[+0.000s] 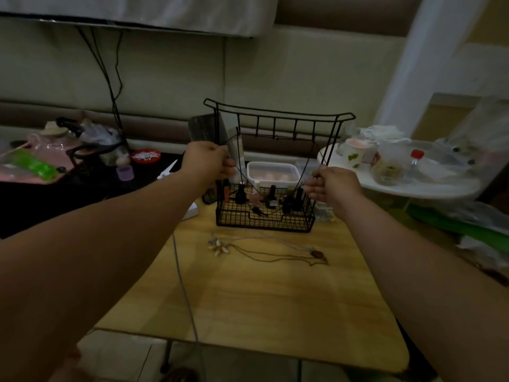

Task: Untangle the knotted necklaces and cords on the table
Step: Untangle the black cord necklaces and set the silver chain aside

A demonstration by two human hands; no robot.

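Note:
My left hand (208, 161) and my right hand (332, 186) are raised in front of a black wire rack (264, 219), each pinching one side of a thin black cord necklace (243, 176). The cord hangs between them in a V, and its small dark pendant (259, 211) dangles low in front of the rack's basket. On the wooden table (248, 299) lie a shell necklace (219, 245) on a pale cord and a brown cord necklace (316, 254) with an oval pendant, their cords overlapping.
The rack's basket holds several nail polish bottles (271, 197). Behind it stands a white lidded box (272, 172). A round white table (399, 172) with cups and jars is at the right, a cluttered dark surface with a pink tray (41, 161) at the left. A grey cable (184, 285) crosses the table's near-left part.

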